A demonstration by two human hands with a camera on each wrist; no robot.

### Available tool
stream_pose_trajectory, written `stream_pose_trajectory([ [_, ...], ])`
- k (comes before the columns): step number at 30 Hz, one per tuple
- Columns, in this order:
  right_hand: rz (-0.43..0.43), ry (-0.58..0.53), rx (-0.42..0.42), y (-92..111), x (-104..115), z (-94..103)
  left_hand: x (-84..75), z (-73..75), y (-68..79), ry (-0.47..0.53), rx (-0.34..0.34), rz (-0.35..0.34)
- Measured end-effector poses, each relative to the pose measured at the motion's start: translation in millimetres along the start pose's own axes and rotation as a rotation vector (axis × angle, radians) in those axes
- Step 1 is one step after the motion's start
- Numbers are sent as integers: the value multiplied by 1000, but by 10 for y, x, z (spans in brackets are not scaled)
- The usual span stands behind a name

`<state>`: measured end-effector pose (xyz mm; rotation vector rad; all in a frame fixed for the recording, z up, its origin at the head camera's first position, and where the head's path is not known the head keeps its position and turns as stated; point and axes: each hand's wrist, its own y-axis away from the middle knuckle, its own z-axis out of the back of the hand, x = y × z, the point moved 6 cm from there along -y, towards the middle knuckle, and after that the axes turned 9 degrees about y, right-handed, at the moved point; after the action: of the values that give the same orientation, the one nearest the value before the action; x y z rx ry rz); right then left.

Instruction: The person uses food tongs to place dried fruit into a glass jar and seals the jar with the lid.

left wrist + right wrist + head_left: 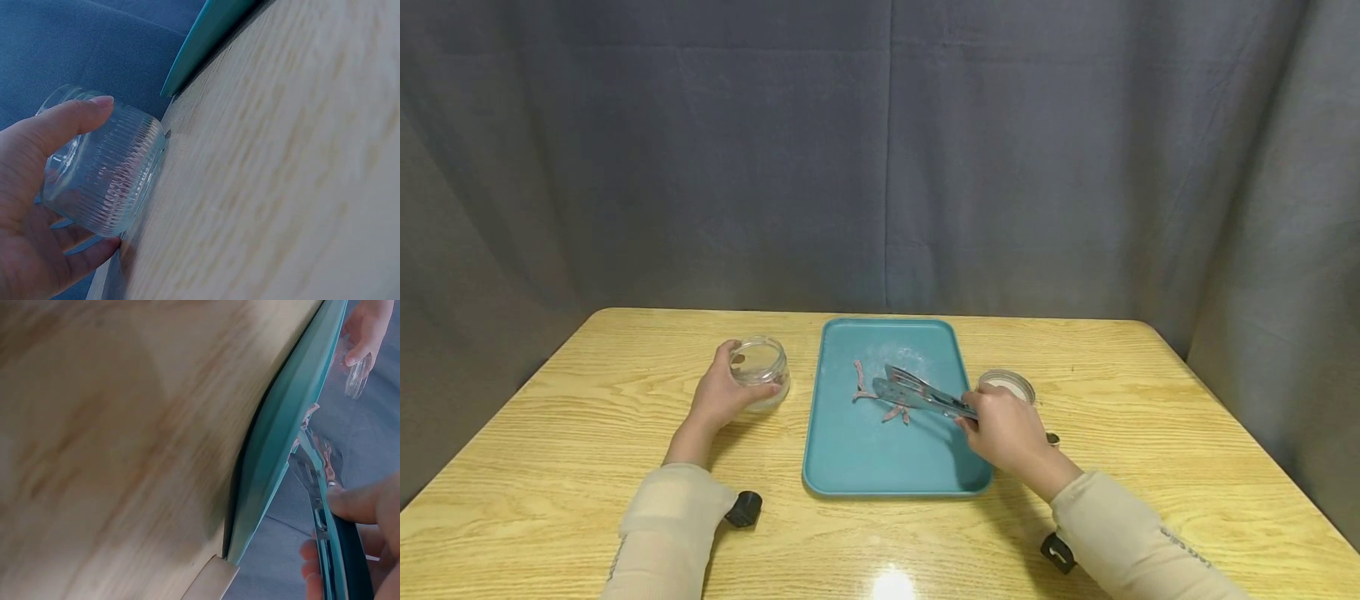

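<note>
My left hand (pixel 728 392) grips a clear glass jar (pixel 767 398) on the table, left of the tray, thumb and fingers round its sides. The left wrist view shows the jar's ribbed wall (pixel 119 169), with something pinkish showing through low down. My right hand (pixel 1006 425) holds metal tongs (pixel 928 397) that reach out over the teal tray (pixel 887 467). Their two arms stand apart at the tips, close over some thin pinkish strips (pixel 895 412). Another branching pinkish strip (pixel 860 385) lies just left of the tips. White powdery smears mark the far part of the tray.
Just beyond my right hand stands a round clear-rimmed container (pixel 1009 383) with something white inside, partly hidden by the hand. A small dark round item (pixel 1052 439) shows beside my right wrist. A grey curtain (pixel 880 167) hangs behind the wooden table (pixel 587 417).
</note>
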<state>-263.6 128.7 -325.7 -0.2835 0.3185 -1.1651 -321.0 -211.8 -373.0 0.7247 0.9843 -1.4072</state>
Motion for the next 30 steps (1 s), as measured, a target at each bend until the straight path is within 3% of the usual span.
stream_pose_trajectory([
  [12,19,-2,-34,32,-14,9,6,-1,-7,3,-4,-7],
  [30,-63,-28,-15,68,-159,-28,-2,-1,-3,7,-5,-11],
])
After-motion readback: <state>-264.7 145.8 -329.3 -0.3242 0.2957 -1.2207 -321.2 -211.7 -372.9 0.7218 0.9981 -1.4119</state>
